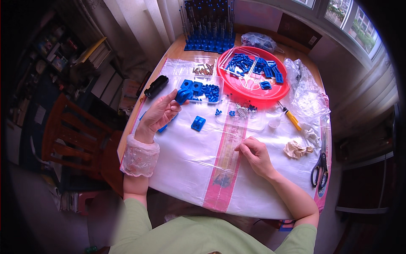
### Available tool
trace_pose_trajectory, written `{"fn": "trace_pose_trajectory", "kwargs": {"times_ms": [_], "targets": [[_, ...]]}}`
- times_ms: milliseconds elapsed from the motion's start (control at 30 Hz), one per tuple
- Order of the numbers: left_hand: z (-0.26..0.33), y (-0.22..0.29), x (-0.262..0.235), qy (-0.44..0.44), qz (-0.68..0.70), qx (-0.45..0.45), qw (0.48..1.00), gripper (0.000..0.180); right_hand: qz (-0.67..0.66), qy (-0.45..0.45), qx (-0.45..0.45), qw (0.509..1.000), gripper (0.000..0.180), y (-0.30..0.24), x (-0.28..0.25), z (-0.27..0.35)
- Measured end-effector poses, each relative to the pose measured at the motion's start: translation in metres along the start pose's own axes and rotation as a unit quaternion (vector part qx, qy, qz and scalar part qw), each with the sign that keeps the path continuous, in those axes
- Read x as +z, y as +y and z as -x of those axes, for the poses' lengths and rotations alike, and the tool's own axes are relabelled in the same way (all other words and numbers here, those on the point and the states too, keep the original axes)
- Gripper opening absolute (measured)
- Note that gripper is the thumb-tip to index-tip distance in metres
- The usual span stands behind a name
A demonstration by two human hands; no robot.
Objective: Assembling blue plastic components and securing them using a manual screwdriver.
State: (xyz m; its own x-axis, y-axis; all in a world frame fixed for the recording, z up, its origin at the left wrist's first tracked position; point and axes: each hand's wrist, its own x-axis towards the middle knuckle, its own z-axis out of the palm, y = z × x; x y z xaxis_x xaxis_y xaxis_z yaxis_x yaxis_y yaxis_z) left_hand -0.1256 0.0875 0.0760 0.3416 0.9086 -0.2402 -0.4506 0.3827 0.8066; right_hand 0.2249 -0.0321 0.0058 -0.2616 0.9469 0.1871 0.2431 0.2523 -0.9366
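Head view gives me the whole surface (182, 169), and I take the red tray (277, 90) at its far side as my landmark. Left of that tray, I see the left hand (158, 113) raised, its grip pinched on a blue piece (182, 96) between thumb and fingers; the piece shows over the near left corner of the clear box (221, 86), though I can't tell whether they touch. Small blue parts (210, 92) fill that box, just left of the tray, so if the pinch loosened, I judge the piece could drop in and scatter them. Nearer me than the tray, the right hand (255, 155) is loosely curled and low over the surface; I can't tell whether its grip closes on anything. A careless reach forward from there might knock the small rings (246, 111) lying between it and the tray. Left of the tray and closer to me, a loose blue block (198, 123) could be nudged by a sweep of either hand. The lacy cuff (141, 158), farther left and nearer me, looks loose enough to drag on the blue part (162, 128) mostly hidden below the left hand.
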Motion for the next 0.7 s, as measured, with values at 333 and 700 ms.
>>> {"fn": "trace_pose_trajectory", "kwargs": {"times_ms": [333,700], "targets": [[-0.002,0.000,-0.012,0.008,-0.157,0.040,0.987,0.030,-0.002,-0.005,0.007,1.000,0.019,-0.001,0.000,0.000],[0.006,-0.021,0.011,0.105,-0.531,0.058,0.839,0.025,0.005,-0.003,0.006,1.000,0.018,0.003,0.000,0.001]]}}
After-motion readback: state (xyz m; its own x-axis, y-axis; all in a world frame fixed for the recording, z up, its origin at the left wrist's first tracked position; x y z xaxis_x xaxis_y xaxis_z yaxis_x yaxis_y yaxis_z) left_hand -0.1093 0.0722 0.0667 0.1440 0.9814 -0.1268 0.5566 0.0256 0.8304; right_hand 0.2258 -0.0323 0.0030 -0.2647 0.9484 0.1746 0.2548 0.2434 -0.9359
